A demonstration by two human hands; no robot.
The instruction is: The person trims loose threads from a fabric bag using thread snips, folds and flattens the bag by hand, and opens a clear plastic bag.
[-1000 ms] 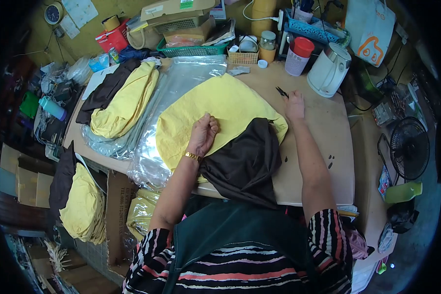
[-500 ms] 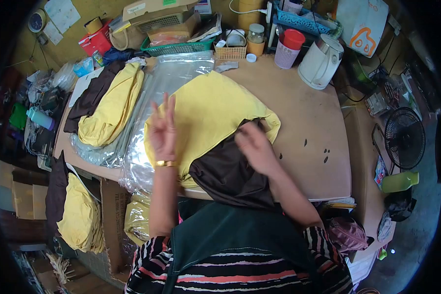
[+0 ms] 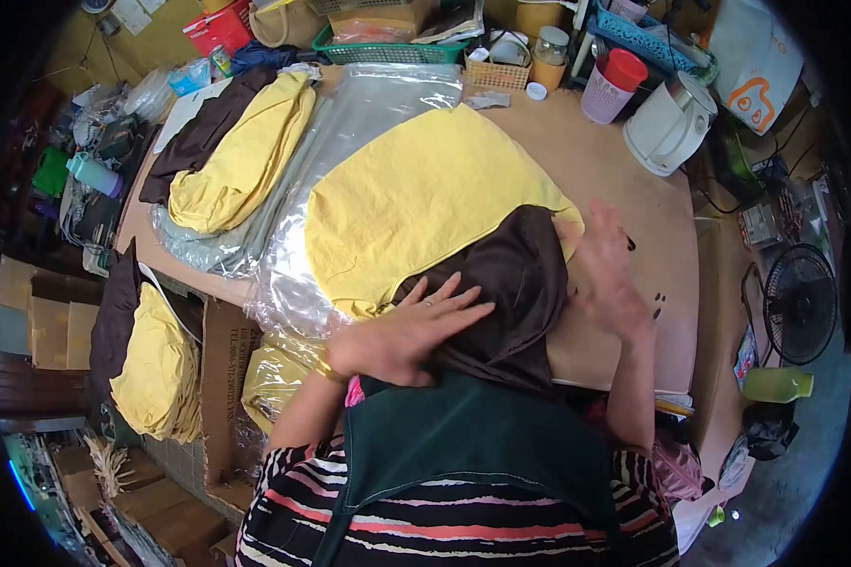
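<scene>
A yellow cloth piece (image 3: 425,189) with a dark brown cloth part (image 3: 511,274) lies spread on the table. Its brown part reaches down to the apron at the near edge. My left hand (image 3: 411,331), with a gold bracelet at the wrist, rests flat on the brown cloth with its fingers spread. To the right, my right hand (image 3: 610,269) is raised by the cloth's right edge. It is slightly blurred, its fingers look apart, and nothing shows in it. Whether it touches the cloth I cannot tell.
Clear plastic sheets (image 3: 378,90) lie beneath the cloth's left side. More folded yellow cloth (image 3: 246,156) and brown cloth (image 3: 208,132) lie further left. A white kettle (image 3: 669,123) and a lilac cup (image 3: 603,99) stand at the back right; a fan (image 3: 800,302) is beyond the table.
My left hand came down from above the yellow cloth onto the brown part. My right hand moved off the brown part to the right. The brown cloth now lies more spread out; the view shifted.
</scene>
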